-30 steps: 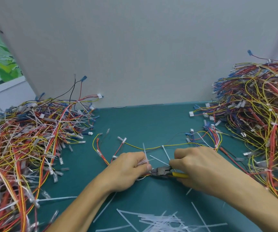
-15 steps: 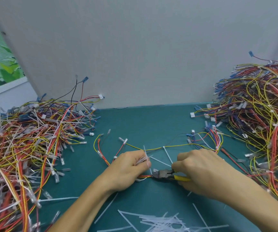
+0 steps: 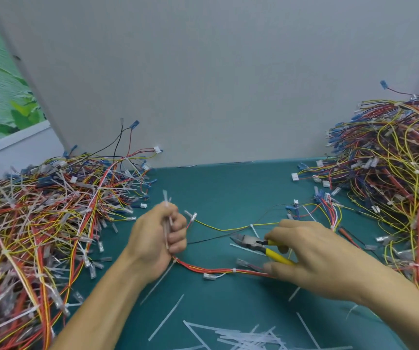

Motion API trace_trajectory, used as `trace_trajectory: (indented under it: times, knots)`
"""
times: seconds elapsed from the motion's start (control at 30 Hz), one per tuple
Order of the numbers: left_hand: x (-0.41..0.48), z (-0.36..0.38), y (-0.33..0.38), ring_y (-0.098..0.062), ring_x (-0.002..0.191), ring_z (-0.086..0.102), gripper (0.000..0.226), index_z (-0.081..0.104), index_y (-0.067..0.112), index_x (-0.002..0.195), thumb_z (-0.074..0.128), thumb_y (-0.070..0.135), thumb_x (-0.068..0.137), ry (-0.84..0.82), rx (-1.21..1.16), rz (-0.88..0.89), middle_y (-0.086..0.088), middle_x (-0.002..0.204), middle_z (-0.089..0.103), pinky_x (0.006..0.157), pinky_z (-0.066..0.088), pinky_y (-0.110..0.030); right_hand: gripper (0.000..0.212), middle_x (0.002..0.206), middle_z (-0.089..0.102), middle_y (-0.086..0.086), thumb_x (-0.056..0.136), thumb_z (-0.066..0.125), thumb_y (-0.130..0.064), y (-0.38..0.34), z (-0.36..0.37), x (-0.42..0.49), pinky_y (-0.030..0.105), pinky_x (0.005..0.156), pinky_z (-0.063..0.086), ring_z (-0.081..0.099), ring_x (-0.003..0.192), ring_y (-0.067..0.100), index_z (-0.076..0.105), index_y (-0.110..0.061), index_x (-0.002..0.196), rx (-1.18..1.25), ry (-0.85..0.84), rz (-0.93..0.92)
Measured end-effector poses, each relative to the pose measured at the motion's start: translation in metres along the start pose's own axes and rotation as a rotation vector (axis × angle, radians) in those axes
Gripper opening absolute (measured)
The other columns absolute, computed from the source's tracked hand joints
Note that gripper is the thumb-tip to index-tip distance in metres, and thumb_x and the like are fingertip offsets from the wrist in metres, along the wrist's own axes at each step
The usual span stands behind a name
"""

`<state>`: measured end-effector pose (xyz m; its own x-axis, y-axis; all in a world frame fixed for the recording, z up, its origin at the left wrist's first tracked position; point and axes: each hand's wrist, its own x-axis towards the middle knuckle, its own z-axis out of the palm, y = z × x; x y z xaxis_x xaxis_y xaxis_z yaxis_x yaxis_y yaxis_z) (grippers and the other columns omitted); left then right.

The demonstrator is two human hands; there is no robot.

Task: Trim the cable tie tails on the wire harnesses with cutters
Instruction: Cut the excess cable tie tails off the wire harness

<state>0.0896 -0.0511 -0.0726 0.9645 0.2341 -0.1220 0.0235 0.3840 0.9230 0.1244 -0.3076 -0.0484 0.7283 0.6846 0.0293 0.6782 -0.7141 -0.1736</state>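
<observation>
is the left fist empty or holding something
Holding something: the left hand is curled round a few white cable tie tails that stick up out of the fist. Motion blur hides how many.

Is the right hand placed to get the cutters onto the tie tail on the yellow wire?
Probably yes: the cutters in the right hand sit just beside that tie tail, nothing between, and the left hand is well aside.
</observation>
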Motion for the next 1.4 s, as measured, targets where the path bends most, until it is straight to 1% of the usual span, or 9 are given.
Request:
trace_trajectory:
  times: [0.1,0.27,0.43,0.6,0.73,0.93,1.17,1.23,1.4]
  knots:
    - [0.003,-0.014,0.008,-0.009,0.042,0.028,0.021,0.042,0.014,0.075,0.032,0.008,0.092,0.109,-0.071,0.01,-0.001,0.057,0.038,0.034,0.02,-0.019,0.036,0.097,0.047,-0.012,0.088,0.047,-0.064,-0.002,0.0,-0.001,0.028,0.086,0.04,0.046,0.092,0.008,0.049,-0.03,0.099,0.088,-0.038,0.024]
    - [0.006,-0.028,0.011,-0.008,0.041,0.021,0.02,0.051,0.006,0.085,0.034,-0.003,0.086,0.161,0.129,0.094,0.002,0.054,0.032,0.035,0.017,-0.017,0.031,0.097,0.043,-0.014,0.091,0.04,-0.064,-0.007,-0.001,-0.003,0.03,0.089,0.041,0.046,0.094,0.006,0.044,-0.037,0.105,0.159,-0.107,0.05]
    - [-0.002,-0.044,0.019,-0.008,0.044,0.021,0.02,0.067,0.016,0.078,0.061,-0.003,0.076,-0.063,0.975,0.279,0.011,0.046,0.027,0.046,0.021,-0.022,0.034,0.098,0.042,-0.015,0.092,0.033,-0.064,-0.008,0.0,-0.005,0.033,0.09,0.042,0.048,0.098,0.007,0.043,-0.035,0.107,0.154,-0.114,0.063]
    - [-0.006,-0.052,0.021,-0.008,0.05,0.03,0.039,0.061,0.031,0.08,0.05,-0.006,0.079,-0.211,1.478,0.158,0.007,0.05,0.032,0.053,0.03,-0.022,0.028,0.099,0.039,-0.016,0.092,0.037,-0.064,-0.018,0.005,-0.005,0.036,0.09,0.042,0.05,0.1,0.012,0.038,-0.04,0.107,0.102,-0.096,0.049]
    - [-0.006,-0.055,0.018,-0.009,0.053,0.032,0.041,0.058,0.033,0.084,0.05,-0.006,0.078,-0.215,1.549,0.128,0.007,0.053,0.033,0.056,0.033,-0.023,0.029,0.103,0.04,-0.016,0.093,0.041,-0.061,-0.022,0.01,-0.005,0.038,0.091,0.042,0.05,0.102,0.015,0.041,-0.036,0.108,0.094,-0.159,0.044]
    - [-0.007,-0.046,0.015,-0.005,0.05,0.035,0.03,0.062,0.03,0.087,0.083,0.021,0.068,-0.226,1.457,0.139,0.012,0.05,0.038,0.05,0.028,-0.017,0.032,0.104,0.041,-0.014,0.092,0.042,-0.062,-0.021,0.014,-0.003,0.04,0.09,0.044,0.052,0.101,0.019,0.043,-0.035,0.109,0.104,-0.196,0.073]
    - [-0.008,-0.048,0.013,-0.008,0.055,0.034,0.041,0.06,0.039,0.085,0.054,-0.002,0.082,-0.291,1.497,0.158,0.006,0.057,0.036,0.06,0.037,-0.018,0.029,0.101,0.043,-0.013,0.093,0.043,-0.06,-0.02,0.017,-0.002,0.034,0.09,0.041,0.05,0.1,0.014,0.042,-0.035,0.107,0.092,-0.212,0.058]
    - [-0.008,-0.048,0.012,-0.009,0.057,0.043,0.043,0.062,0.038,0.087,0.049,-0.003,0.082,-0.283,1.549,0.169,0.006,0.059,0.049,0.066,0.044,-0.021,0.028,0.101,0.044,-0.013,0.093,0.042,-0.06,-0.02,0.017,-0.002,0.034,0.089,0.041,0.049,0.101,0.013,0.041,-0.036,0.107,0.088,-0.215,0.055]
    - [-0.003,-0.047,0.011,0.001,0.077,0.061,0.016,0.073,0.028,0.087,0.077,0.016,0.077,-0.258,1.543,0.195,0.014,0.081,0.067,0.078,0.05,-0.022,0.029,0.103,0.045,-0.014,0.094,0.043,-0.059,-0.02,0.018,-0.002,0.033,0.089,0.041,0.049,0.102,0.014,0.042,-0.036,0.111,0.091,-0.217,0.056]
